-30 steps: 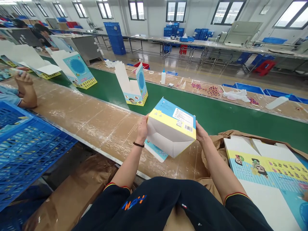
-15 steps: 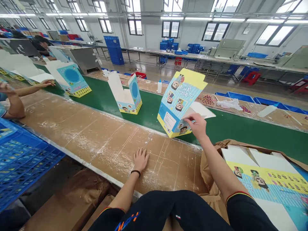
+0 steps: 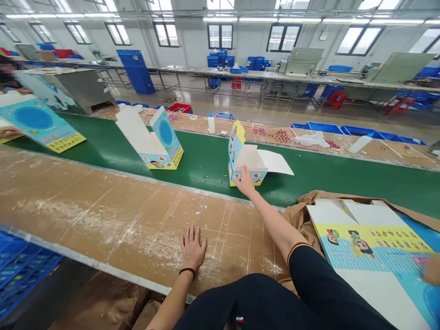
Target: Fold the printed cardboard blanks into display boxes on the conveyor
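My right hand (image 3: pixel 245 182) pinches the near wall of a partly folded cardboard carton (image 3: pixel 234 149). The carton stands on the green conveyor belt (image 3: pixel 202 178), its white inside showing and one white flap sticking out to the right. Blue and yellow cartoon print covers its outside. Flat on the brown work surface (image 3: pixel 137 220), fingers slightly spread, rests my left hand (image 3: pixel 193 251) with nothing in it. A second open carton (image 3: pixel 165 153) stands on the belt to the left.
Flat printed carton sheets (image 3: pixel 371 275) lie in brown paper (image 3: pixel 305 208) at right, with a blurred hand at the edge. Another carton (image 3: pixel 37 123) and a person's hand (image 3: pixel 5 132) are far left. Glue bottles (image 3: pixel 211 123) and blue trays (image 3: pixel 330 127) sit beyond the belt.
My right hand has turned the carton and brought it from a tilt to upright on the belt. The left hand stays flat on the surface. My view has swung right.
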`<move>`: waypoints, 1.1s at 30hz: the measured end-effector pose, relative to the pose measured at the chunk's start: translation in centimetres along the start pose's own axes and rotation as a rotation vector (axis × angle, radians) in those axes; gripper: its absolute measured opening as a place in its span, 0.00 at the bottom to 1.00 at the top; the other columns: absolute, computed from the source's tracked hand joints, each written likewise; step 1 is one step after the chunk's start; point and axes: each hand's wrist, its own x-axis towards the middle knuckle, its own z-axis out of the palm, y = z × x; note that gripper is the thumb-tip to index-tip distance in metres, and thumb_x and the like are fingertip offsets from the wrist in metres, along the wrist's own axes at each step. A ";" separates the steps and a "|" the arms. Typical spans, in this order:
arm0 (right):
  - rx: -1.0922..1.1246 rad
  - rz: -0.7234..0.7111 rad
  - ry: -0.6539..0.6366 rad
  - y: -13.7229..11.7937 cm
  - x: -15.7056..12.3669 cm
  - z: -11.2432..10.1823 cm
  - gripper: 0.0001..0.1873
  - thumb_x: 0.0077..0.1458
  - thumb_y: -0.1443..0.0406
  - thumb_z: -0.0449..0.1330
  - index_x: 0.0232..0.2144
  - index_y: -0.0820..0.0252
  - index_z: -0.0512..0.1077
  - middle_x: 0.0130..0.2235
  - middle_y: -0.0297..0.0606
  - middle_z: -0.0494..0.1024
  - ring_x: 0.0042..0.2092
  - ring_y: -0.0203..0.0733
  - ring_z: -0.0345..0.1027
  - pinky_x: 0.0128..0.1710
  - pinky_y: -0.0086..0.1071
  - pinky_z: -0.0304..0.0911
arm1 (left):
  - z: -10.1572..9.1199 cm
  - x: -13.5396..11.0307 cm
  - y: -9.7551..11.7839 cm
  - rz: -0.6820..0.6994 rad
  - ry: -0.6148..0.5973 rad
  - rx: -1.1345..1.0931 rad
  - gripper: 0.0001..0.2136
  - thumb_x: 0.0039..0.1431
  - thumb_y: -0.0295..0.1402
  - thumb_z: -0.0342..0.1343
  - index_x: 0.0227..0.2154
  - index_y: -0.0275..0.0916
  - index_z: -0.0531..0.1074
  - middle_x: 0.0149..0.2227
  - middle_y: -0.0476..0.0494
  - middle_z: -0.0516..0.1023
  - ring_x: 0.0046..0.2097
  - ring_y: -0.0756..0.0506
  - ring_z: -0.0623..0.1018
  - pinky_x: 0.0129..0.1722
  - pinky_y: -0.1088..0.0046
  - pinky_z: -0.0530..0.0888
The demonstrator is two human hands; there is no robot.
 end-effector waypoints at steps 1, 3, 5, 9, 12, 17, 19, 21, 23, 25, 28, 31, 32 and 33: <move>0.006 -0.010 0.018 -0.4 -0.6 0.1 0.43 0.54 0.67 0.60 0.70 0.64 0.54 0.72 0.57 0.50 0.67 0.64 0.58 0.66 0.57 0.59 | 0.0 -0.1 -0.1 -0.001 0.005 0.006 0.28 0.67 0.40 0.44 0.67 0.39 0.66 0.71 0.33 0.63 0.73 0.34 0.62 0.71 0.47 0.57; 0.007 -0.028 0.061 -0.9 -2.5 -0.1 0.41 0.55 0.66 0.60 0.70 0.61 0.56 0.71 0.53 0.53 0.66 0.57 0.60 0.66 0.49 0.61 | 0.1 -0.1 -0.4 -0.001 0.021 0.018 0.28 0.67 0.41 0.42 0.67 0.39 0.66 0.71 0.33 0.64 0.72 0.34 0.63 0.71 0.46 0.58; -0.009 -0.018 0.115 -0.9 -5.1 -1.2 0.38 0.57 0.63 0.61 0.68 0.59 0.59 0.70 0.50 0.56 0.63 0.51 0.65 0.62 0.42 0.66 | 0.0 0.2 -0.7 -0.002 0.027 0.031 0.29 0.68 0.41 0.40 0.67 0.36 0.65 0.71 0.31 0.64 0.72 0.33 0.63 0.71 0.45 0.58; -0.094 0.130 0.297 1.5 -12.4 -7.4 0.33 0.59 0.59 0.61 0.64 0.61 0.63 0.64 0.51 0.66 0.60 0.51 0.66 0.62 0.44 0.64 | -0.5 0.8 -0.9 -0.009 0.019 0.041 0.30 0.69 0.42 0.38 0.67 0.31 0.65 0.71 0.28 0.63 0.72 0.33 0.63 0.70 0.46 0.57; -0.193 0.340 0.470 4.4 -19.8 -14.1 0.36 0.57 0.58 0.62 0.63 0.71 0.62 0.62 0.63 0.65 0.66 0.63 0.57 0.68 0.58 0.51 | -0.9 1.1 -0.9 0.003 0.021 0.025 0.31 0.69 0.43 0.38 0.67 0.30 0.65 0.71 0.26 0.62 0.72 0.32 0.62 0.70 0.46 0.58; -0.700 1.049 0.304 7.1 -30.7 -20.0 0.47 0.59 0.51 0.65 0.71 0.69 0.54 0.72 0.62 0.47 0.73 0.70 0.39 0.67 0.63 0.45 | -1.2 1.4 -0.9 0.003 0.012 -0.003 0.31 0.69 0.43 0.37 0.66 0.31 0.65 0.70 0.27 0.63 0.71 0.32 0.63 0.70 0.44 0.58; -0.802 1.139 0.129 6.8 -32.7 -20.0 0.43 0.65 0.50 0.60 0.72 0.68 0.54 0.73 0.59 0.47 0.73 0.68 0.40 0.67 0.57 0.49 | -1.2 1.5 -0.8 -0.012 0.015 -0.009 0.31 0.69 0.43 0.37 0.66 0.31 0.65 0.70 0.27 0.63 0.71 0.31 0.63 0.70 0.43 0.58; -0.882 1.117 0.018 6.0 -33.1 -19.8 0.40 0.68 0.50 0.56 0.71 0.71 0.57 0.72 0.61 0.51 0.71 0.66 0.47 0.63 0.51 0.56 | -1.2 1.5 -0.5 -0.021 0.025 -0.015 0.30 0.69 0.42 0.38 0.66 0.32 0.65 0.70 0.27 0.63 0.72 0.31 0.62 0.70 0.42 0.57; -0.921 1.063 -0.049 5.1 -32.4 -20.0 0.36 0.68 0.50 0.56 0.66 0.74 0.63 0.67 0.64 0.60 0.67 0.63 0.58 0.57 0.45 0.62 | -1.2 1.5 -0.3 -0.029 0.027 -0.019 0.30 0.69 0.42 0.38 0.67 0.32 0.65 0.71 0.27 0.63 0.72 0.32 0.61 0.70 0.42 0.57; -0.916 1.025 -0.100 4.5 -31.3 -20.7 0.28 0.69 0.54 0.54 0.58 0.72 0.72 0.59 0.62 0.71 0.59 0.58 0.68 0.51 0.40 0.65 | -1.2 1.6 -0.2 -0.037 0.009 -0.018 0.29 0.69 0.41 0.38 0.67 0.32 0.64 0.71 0.27 0.61 0.73 0.32 0.61 0.70 0.43 0.57; -0.922 0.992 -0.141 4.2 -29.9 -22.4 0.23 0.72 0.61 0.47 0.49 0.68 0.79 0.49 0.57 0.78 0.52 0.53 0.75 0.48 0.38 0.66 | -1.1 2.1 -0.1 -0.034 -0.026 -0.011 0.29 0.70 0.40 0.39 0.68 0.33 0.64 0.72 0.28 0.60 0.73 0.33 0.61 0.70 0.45 0.58; -0.977 0.873 -0.142 4.6 -29.5 -22.9 0.23 0.73 0.58 0.48 0.54 0.66 0.76 0.57 0.57 0.75 0.58 0.56 0.71 0.52 0.41 0.66 | -1.2 2.1 0.2 -0.032 -0.039 0.010 0.28 0.70 0.38 0.40 0.68 0.35 0.63 0.72 0.30 0.60 0.73 0.34 0.60 0.71 0.46 0.58; -1.000 0.814 -0.138 5.0 -29.6 -22.6 0.23 0.72 0.56 0.51 0.57 0.65 0.74 0.60 0.56 0.72 0.60 0.56 0.69 0.54 0.42 0.66 | -1.2 1.8 0.4 -0.025 -0.056 0.018 0.28 0.70 0.37 0.40 0.69 0.34 0.62 0.72 0.29 0.59 0.73 0.34 0.59 0.71 0.45 0.58; -1.040 0.751 -0.111 5.6 -29.5 -22.2 0.25 0.71 0.54 0.53 0.60 0.63 0.72 0.62 0.57 0.70 0.61 0.59 0.68 0.54 0.45 0.67 | -1.3 1.5 0.6 -0.016 -0.081 0.019 0.28 0.70 0.36 0.40 0.69 0.33 0.61 0.73 0.28 0.58 0.74 0.33 0.59 0.71 0.44 0.57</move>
